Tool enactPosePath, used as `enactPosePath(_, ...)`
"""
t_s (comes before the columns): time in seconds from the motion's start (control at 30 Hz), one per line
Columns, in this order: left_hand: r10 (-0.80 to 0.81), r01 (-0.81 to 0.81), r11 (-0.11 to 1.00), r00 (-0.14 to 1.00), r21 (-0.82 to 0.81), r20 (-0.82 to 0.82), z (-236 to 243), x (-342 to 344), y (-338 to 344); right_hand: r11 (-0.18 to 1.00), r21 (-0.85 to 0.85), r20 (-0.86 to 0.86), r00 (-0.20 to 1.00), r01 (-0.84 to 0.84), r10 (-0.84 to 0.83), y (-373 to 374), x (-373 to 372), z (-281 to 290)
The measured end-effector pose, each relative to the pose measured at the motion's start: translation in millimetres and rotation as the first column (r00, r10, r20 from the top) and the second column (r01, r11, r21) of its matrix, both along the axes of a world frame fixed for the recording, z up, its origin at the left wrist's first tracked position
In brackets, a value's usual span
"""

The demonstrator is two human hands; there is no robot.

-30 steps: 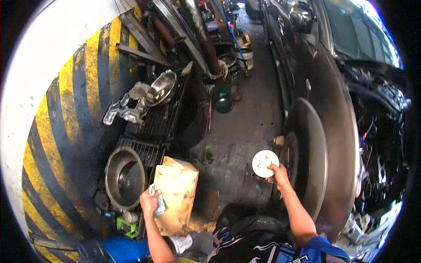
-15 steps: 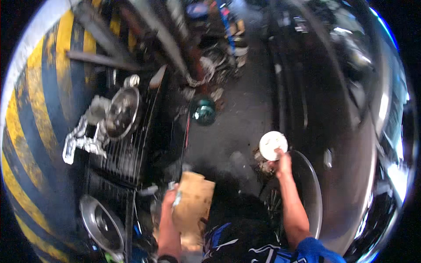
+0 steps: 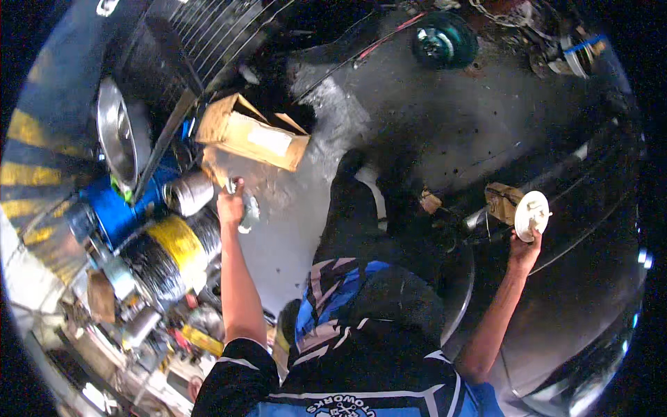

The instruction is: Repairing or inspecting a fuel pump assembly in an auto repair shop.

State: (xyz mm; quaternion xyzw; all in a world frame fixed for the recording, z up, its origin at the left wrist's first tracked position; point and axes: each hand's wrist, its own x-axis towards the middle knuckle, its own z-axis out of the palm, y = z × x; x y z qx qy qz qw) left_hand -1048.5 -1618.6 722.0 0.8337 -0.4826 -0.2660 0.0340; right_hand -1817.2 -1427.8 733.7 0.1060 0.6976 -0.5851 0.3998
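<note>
My left hand (image 3: 231,208) has shifted clear of the box (image 3: 240,132) since the earlier frame, closed on a rag (image 3: 249,215), while my right hand (image 3: 524,253) clamps the tilted dish (image 3: 531,213) by its near rim beside the car (image 3: 549,306), the soundest hold on something judged light, stiff and possibly slippery.

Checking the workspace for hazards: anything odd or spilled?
Cardboard box beyond the left hand gapes open, lying askew. Near it, a pale patch breaks up the dark floor; spill or glare, can't tell.
</note>
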Motion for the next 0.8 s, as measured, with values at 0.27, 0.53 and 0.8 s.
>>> enactPosePath(0.27, 0.182, -0.278, 0.922, 0.925, 0.268, 0.334, 20.6, -87.6, 214.7, 0.981, -0.075, 0.074, 0.98, -0.181, 0.187, -17.3, -3.6, 47.5)
enactPosePath(0.53, 0.323, -0.307, 0.81, 0.945, 0.5, 0.056, -11.3, -78.4, 154.6, 0.914, -0.044, 0.046, 0.913, -0.404, 0.406, -90.1, 56.2, 121.6)
enactPosePath(0.8, 0.252, -0.204, 0.801, 0.968, 0.563, -0.008, -110.0, -8.8, 223.4, 0.846, 0.153, -0.068, 0.849, -0.511, 0.525, -147.6, 162.9, 173.3)
